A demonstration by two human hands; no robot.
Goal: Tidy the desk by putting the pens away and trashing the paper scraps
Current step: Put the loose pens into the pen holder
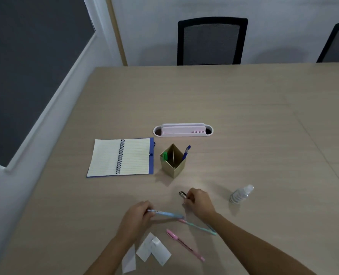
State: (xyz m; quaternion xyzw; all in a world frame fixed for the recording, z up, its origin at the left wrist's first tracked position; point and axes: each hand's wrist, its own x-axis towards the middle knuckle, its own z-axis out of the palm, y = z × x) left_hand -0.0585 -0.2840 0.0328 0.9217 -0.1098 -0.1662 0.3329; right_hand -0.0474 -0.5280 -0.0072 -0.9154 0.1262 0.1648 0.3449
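My left hand (137, 217) grips one end of a light blue pen (166, 213) low over the desk. My right hand (199, 201) is closed on a dark pen (182, 194) whose tip sticks out to the left. A teal pen with a pink end (198, 226) and a pink pen (184, 245) lie on the desk between my forearms. Several white paper scraps (154, 250) lie near the front edge. A tan square pen holder (173, 162) stands behind my hands, with a blue pen (186, 152) and a green item (165, 156) in it.
An open spiral notebook (122, 157) lies left of the holder. A white cable port (183, 130) sits in the desk behind it. A small clear bottle (241, 194) lies to the right of my right hand. Two black chairs (211, 41) stand at the far edge.
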